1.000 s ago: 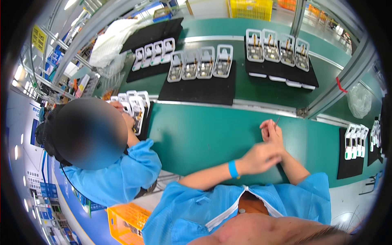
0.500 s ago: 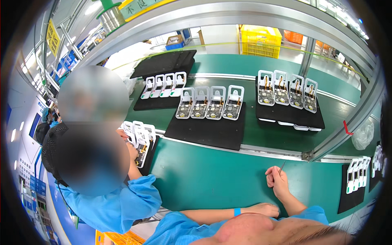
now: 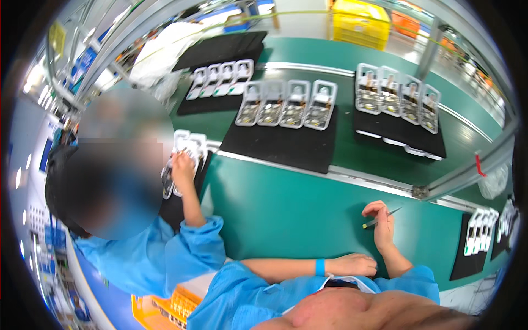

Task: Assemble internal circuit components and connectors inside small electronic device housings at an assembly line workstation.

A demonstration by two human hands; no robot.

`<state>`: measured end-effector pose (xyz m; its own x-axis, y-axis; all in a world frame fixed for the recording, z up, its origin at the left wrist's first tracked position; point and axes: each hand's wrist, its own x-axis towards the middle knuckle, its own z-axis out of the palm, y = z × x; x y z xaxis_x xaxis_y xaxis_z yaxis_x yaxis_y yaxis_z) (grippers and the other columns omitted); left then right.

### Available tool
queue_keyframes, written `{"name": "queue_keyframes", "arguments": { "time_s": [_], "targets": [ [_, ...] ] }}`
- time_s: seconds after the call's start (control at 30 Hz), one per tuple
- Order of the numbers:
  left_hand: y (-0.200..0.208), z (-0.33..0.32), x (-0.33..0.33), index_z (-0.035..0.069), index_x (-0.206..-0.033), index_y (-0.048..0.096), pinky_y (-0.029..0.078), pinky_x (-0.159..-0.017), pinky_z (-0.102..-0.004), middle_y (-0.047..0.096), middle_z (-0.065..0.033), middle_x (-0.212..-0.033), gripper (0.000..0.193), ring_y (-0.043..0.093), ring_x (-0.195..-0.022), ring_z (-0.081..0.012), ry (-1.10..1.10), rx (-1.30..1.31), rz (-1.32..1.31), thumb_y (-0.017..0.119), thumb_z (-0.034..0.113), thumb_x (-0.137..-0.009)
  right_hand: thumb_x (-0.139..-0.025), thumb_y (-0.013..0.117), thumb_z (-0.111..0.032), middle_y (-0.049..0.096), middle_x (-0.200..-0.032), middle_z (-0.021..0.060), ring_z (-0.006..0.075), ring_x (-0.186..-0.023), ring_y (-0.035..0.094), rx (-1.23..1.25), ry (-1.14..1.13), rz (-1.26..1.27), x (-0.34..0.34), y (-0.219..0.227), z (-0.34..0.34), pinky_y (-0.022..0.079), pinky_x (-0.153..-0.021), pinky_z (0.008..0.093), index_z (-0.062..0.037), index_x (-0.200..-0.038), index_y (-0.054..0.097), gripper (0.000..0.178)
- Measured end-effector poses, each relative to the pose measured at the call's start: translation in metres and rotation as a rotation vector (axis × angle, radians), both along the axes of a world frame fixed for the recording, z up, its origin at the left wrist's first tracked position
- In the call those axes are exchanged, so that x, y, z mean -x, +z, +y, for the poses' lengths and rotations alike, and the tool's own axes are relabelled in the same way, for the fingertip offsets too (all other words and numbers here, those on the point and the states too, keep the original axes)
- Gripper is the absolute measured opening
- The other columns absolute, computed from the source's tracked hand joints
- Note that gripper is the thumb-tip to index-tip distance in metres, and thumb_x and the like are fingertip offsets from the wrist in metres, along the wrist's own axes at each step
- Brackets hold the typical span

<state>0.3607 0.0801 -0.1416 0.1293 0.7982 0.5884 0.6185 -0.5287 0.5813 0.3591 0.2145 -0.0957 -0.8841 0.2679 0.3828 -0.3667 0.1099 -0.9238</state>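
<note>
My right hand [image 3: 380, 223] is raised over the green bench, its fingers closed round a slim pointed tool [image 3: 394, 211]. That tool slants, with a dark tip up to the right and a yellowish end at the lower left. Palm down by the near bench edge rests my left hand [image 3: 353, 265], a blue band on its wrist. Its fingers look loosely bent, with nothing visible in them. No device lies directly under either hand; the closest is a row of white-framed devices [image 3: 479, 232] on a black mat to the right.
Rows of white frames with circuit boards [image 3: 286, 104] stand on black mats [image 3: 286, 146] beyond a metal rail [image 3: 374, 184]; another group [image 3: 396, 96] is at far right. At left, a co-worker's hand [image 3: 183, 168] touches similar devices. A metal post [image 3: 467, 176] rises on the right.
The whole view has shifted, with the bench higher in the picture. The tool in my right hand has turned, showing its yellowish end. The co-worker's hand has come into clearer view over the devices.
</note>
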Motion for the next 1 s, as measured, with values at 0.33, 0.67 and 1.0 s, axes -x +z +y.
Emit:
{"name": "queue_keyframes", "arguments": {
  "time_s": [0.33, 0.67, 1.0],
  "targets": [
    [-0.004, 0.002, -0.001, 0.002, -0.077, 0.055, 0.048, -0.07, -0.0424, 0.052, -0.0141, -0.081, 0.016, 0.057, -0.08, -0.0333, 0.005, -0.058, 0.016, 0.06, 0.017, -0.079, -0.108, 0.035, -0.039, 0.063, -0.087, 0.0072, 0.0137, -0.078, 0.056, -0.088, -0.077, -0.193, -0.002, -0.001, 0.006, 0.045, -0.074, 0.027, -0.0012, -0.091, 0.062, 0.049],
    [-0.004, 0.003, -0.003, 0.002, -0.078, 0.055, 0.048, -0.068, -0.0423, 0.052, -0.0149, -0.082, 0.016, 0.058, -0.08, -0.0333, 0.009, -0.067, 0.031, 0.06, 0.017, -0.079, -0.108, 0.035, -0.04, 0.064, -0.084, 0.008, 0.0129, -0.076, 0.056, -0.001, -0.053, -0.228, -0.003, 0.0, 0.007, 0.045, -0.073, 0.0264, -0.0014, -0.094, 0.062, 0.049],
    [0.015, -0.01, 0.008, 0.005, -0.09, 0.062, 0.05, -0.073, -0.0409, 0.056, -0.0133, -0.085, 0.011, 0.058, -0.082, -0.031, -0.032, 0.103, -0.09, 0.063, 0.016, -0.088, -0.102, 0.044, -0.055, 0.054, -0.071, 0.0056, 0.0152, -0.062, 0.052, 0.384, -0.072, -0.148, 0.015, -0.007, 0.0, 0.043, -0.054, 0.0286, -0.004, -0.095, 0.058, 0.053]
  ]
}}
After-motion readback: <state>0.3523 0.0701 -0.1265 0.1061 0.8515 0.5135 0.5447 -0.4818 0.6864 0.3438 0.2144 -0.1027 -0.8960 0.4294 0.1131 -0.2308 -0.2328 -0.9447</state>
